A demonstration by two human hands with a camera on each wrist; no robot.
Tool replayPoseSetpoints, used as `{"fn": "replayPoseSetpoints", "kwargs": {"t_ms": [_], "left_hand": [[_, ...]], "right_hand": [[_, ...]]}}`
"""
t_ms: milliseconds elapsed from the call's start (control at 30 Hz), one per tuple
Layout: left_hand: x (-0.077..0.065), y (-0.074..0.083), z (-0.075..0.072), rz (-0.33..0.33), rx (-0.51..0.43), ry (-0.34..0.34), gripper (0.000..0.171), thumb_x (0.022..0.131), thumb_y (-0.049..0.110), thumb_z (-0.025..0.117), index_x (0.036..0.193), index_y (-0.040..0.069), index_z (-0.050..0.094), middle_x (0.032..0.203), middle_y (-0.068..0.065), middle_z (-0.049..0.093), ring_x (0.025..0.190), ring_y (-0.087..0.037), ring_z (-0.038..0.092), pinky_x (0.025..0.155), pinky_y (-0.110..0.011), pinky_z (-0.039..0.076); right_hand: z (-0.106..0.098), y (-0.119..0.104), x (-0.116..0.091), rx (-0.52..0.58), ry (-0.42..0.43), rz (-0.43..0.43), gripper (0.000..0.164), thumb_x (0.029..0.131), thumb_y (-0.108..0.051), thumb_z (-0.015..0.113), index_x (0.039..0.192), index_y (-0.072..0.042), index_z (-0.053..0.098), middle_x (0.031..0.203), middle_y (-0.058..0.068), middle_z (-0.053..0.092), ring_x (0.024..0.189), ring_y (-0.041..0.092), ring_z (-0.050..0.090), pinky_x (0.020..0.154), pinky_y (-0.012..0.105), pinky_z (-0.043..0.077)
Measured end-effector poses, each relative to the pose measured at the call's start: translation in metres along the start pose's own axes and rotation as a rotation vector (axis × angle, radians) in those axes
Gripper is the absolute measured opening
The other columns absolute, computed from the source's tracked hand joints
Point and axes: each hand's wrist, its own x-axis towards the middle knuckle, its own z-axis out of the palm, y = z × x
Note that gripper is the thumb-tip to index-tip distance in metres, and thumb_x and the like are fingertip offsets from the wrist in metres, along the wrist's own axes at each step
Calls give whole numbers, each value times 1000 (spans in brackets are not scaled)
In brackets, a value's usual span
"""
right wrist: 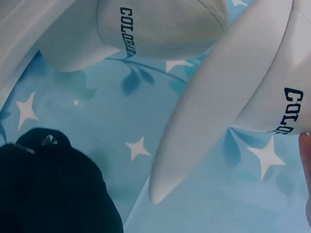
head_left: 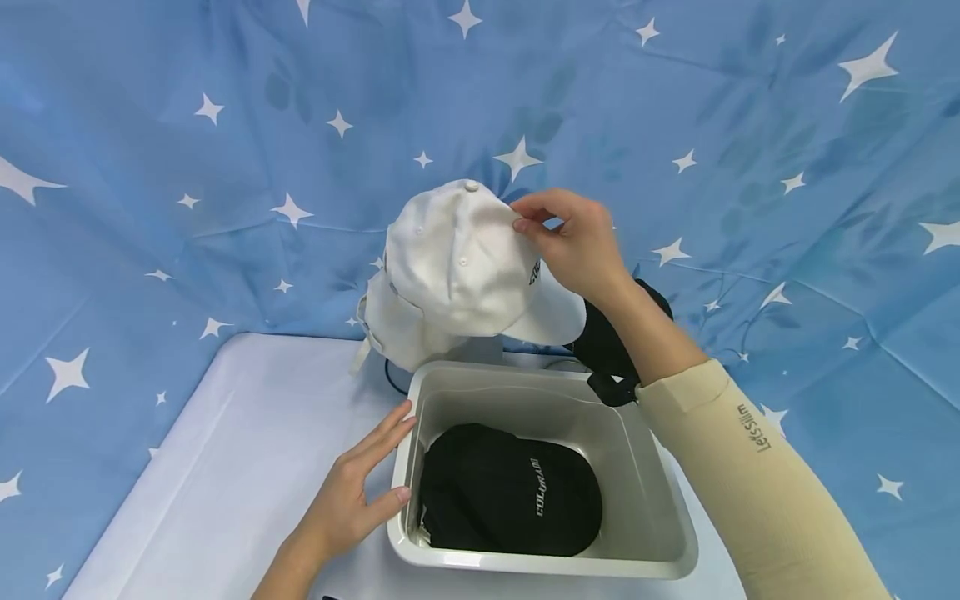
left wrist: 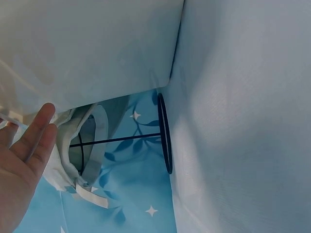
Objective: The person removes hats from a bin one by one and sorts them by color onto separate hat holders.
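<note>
My right hand point(head_left: 573, 242) pinches the crown of a white cap point(head_left: 457, 258) between thumb and fingers, above the far side of a light grey plastic bin point(head_left: 652, 467). In the right wrist view this cap's brim point(right wrist: 214, 102) and dark lettering show, with a fingertip at its edge. Fingers spread, my left hand point(head_left: 348, 492) rests at the bin's left rim; the left wrist view has this hand point(left wrist: 22, 170) beside the bin's outer wall point(left wrist: 92, 43). Inside the bin lies a black cap point(head_left: 510, 492) with white COLORADO lettering.
Behind the bin, a second white cap point(head_left: 405, 333) sits partly hidden by the held one. A black cap point(head_left: 611, 333) stands at the back right, behind my forearm. A thin black wire stand point(left wrist: 165, 136) rises from the white table point(head_left: 247, 442). A blue star-patterned cloth point(head_left: 300, 167) hangs behind.
</note>
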Motion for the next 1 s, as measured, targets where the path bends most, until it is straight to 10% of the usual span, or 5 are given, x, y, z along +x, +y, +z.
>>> {"fn": "replayPoseSetpoints", "kwargs": {"t_ms": [1000], "left_hand": [[1,3,1,49,15,15,71,86,11,69,154,3,50,165,-14,40,148,-26,46,117,-21,33]], "right_hand": [[67,34,-6,-25,-43,-58,15,95,-2,75,108,-2,80,103,13,77,92,28,71,80,46,59]]}}
